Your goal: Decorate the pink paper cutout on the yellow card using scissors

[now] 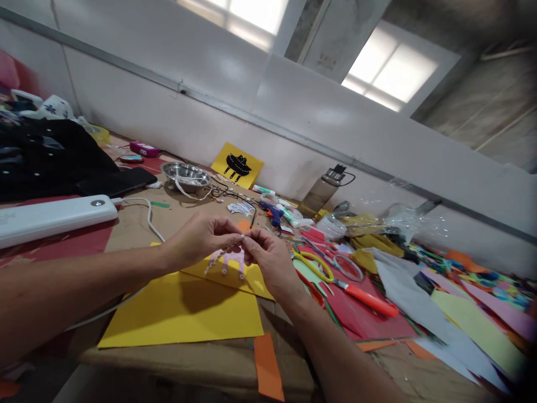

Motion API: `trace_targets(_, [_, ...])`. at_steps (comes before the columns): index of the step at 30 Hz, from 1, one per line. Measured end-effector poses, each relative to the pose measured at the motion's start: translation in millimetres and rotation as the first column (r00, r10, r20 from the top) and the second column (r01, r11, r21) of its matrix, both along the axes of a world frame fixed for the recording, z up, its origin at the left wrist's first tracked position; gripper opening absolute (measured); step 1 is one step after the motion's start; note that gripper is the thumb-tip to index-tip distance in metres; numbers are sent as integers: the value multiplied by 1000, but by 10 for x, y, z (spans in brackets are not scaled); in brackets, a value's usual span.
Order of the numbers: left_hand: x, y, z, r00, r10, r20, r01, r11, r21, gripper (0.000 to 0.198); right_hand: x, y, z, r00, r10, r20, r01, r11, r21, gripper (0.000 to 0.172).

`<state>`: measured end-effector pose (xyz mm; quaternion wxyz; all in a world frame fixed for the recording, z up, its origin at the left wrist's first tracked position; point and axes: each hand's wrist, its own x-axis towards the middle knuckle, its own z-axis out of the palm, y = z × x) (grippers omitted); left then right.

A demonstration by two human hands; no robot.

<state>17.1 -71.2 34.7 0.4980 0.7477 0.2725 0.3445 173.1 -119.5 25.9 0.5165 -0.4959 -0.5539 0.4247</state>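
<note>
My left hand [203, 240] is closed in a pinch, and a short pale, chain-like strand [213, 263] hangs below its fingers. My right hand [271, 263] pinches at the same spot, its fingertips meeting the left ones around a tiny shiny end of the strand. Under both hands lies a yellow card [255, 284] bearing a pink cut-out [232, 263] with small white dots at its lower tips, partly hidden by the hands. A larger yellow sheet [188, 319] lies in front, near the table's edge.
Right of my hands are yellow-handled scissors [314, 266], an orange-red cutter [371, 299] and coloured paper [474, 324]. Behind stand a metal bowl [185, 174], a blue glue gun [272, 214], a bottle [323, 193] and a yellow picture card [254, 176]. A white power strip [59, 218] lies left.
</note>
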Motion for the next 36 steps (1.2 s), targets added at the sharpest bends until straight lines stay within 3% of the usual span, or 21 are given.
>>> trace_targets(9, [11, 54, 60, 1000, 21, -13, -20, 996, 85, 20, 17, 61, 28, 999, 0, 39, -1, 999, 32, 20])
trace_targets(17, [31, 227, 464, 998, 57, 34, -63, 981, 185, 19, 50, 259, 405, 999, 9, 53, -18, 987, 157, 19])
trace_targets(20, [29, 238, 547, 997, 70, 39, -77, 972, 221, 21, 60, 298, 464, 998, 9, 63, -20, 984, 176, 22])
trace_targets(23, [27, 249, 503, 997, 77, 32, -83, 970, 230, 21, 64, 332, 396, 998, 6, 63, -17, 984, 179, 23])
trace_targets(29, [23, 276, 271, 997, 75, -2, -74, 985, 154, 19, 63, 354, 181, 996, -8, 86, -4, 990, 138, 18])
trace_targets(36, [21, 235, 214, 999, 45, -19, -42, 990, 132, 20, 50, 309, 158, 993, 8, 121, -20, 995, 97, 18])
